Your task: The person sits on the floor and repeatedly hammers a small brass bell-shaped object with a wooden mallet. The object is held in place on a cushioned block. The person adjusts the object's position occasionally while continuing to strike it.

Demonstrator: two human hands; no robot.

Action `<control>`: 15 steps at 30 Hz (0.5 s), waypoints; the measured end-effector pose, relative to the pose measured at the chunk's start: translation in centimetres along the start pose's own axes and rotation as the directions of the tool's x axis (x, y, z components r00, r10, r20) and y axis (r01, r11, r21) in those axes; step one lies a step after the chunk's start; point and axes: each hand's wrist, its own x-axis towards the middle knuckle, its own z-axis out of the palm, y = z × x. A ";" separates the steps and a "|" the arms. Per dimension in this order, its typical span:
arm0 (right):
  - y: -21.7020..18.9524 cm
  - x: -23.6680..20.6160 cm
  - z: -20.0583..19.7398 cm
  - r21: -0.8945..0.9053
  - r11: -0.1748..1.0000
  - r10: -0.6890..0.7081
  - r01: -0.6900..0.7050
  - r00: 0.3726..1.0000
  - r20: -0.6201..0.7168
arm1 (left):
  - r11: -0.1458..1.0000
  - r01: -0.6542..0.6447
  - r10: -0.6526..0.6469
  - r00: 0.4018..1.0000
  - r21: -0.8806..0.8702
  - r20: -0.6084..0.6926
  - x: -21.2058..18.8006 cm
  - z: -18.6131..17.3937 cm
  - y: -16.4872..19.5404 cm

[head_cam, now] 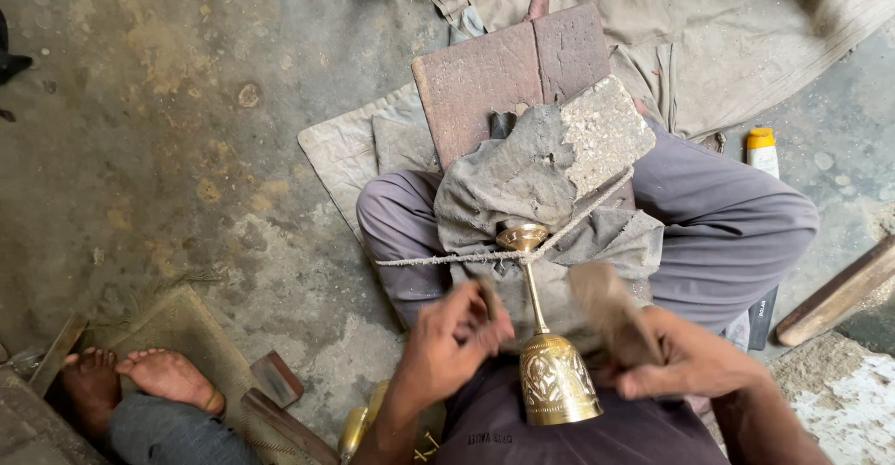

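An engraved brass goblet (pixel 552 372) lies across my lap, its cup toward me and its round foot (pixel 522 236) pressed against a grey cloth (pixel 522 176). A thin cord (pixel 438 260) crosses the stem near the foot. My left hand (pixel 454 342) pinches a small dark tool (pixel 488 299) just left of the stem. On the other side, my right hand (pixel 685 358) grips a blurred wooden mallet (pixel 606 307). The cloth drapes over a wooden board (pixel 503 78) and a stone block (pixel 604 129) propped on my legs.
Another person's bare feet (pixel 140 376) rest at the lower left beside wooden pieces (pixel 275 378). A yellow-capped white bottle (pixel 763 151) stands at the right, near a wooden plank (pixel 834 293). A beige sheet (pixel 709 36) covers the concrete floor behind.
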 end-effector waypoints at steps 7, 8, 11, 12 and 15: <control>-5.3 -1.2 -2.5 -0.168 0.970 -0.007 -0.176 0.668 -0.744 | 0.922 -0.352 0.387 0.834 0.161 -0.392 9.0 2.1 -1.5; -5.9 -1.3 -2.8 -0.196 0.964 -0.038 -0.179 0.636 -0.771 | 0.905 -0.366 0.422 0.829 0.214 -0.367 10.0 2.2 -1.5; -7.3 -1.6 -4.5 -0.255 0.935 -0.061 -0.246 0.596 -0.801 | 0.851 -0.387 0.494 0.821 0.355 -0.287 11.9 2.4 -1.3; -7.6 -1.6 -5.2 -0.268 0.923 -0.057 -0.276 0.590 -0.806 | 0.835 -0.386 0.503 0.824 0.392 -0.261 12.3 2.4 -1.3; -8.7 -1.9 -7.1 -0.580 0.762 -0.351 -0.289 0.568 -0.744 | 0.776 -0.377 0.515 0.842 0.505 -0.163 13.5 2.6 -1.2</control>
